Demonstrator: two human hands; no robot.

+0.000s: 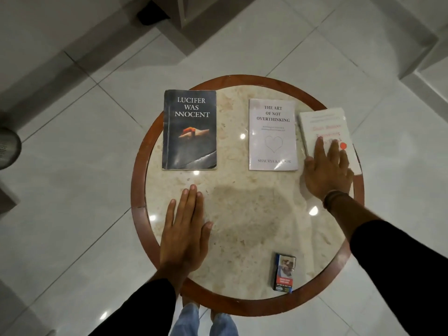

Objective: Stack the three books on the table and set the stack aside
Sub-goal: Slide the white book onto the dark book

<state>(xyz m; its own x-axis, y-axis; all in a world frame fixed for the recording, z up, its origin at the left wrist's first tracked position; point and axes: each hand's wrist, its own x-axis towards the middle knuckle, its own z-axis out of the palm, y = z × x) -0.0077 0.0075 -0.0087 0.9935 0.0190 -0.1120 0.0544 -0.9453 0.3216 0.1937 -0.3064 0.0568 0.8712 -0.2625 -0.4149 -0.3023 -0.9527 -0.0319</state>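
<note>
Three books lie flat on a round marble table (242,214) with a wooden rim. A dark book (190,129) titled "Lucifer Was Innocent" is at the far left. A pale book (272,134) titled "The Art of Not Overthinking" lies in the middle. A white book (322,124) with red lettering sits at the right, overhanging the rim. My right hand (327,168) rests on the near part of the white book, fingers spread, thumb at its left edge. My left hand (185,229) lies flat on the marble, below the dark book, holding nothing.
A small cigarette pack (284,272) lies near the table's front edge on the right. The table stands on a glossy white tiled floor (72,190). My feet show under the near rim. A grey round object (7,146) is at the far left.
</note>
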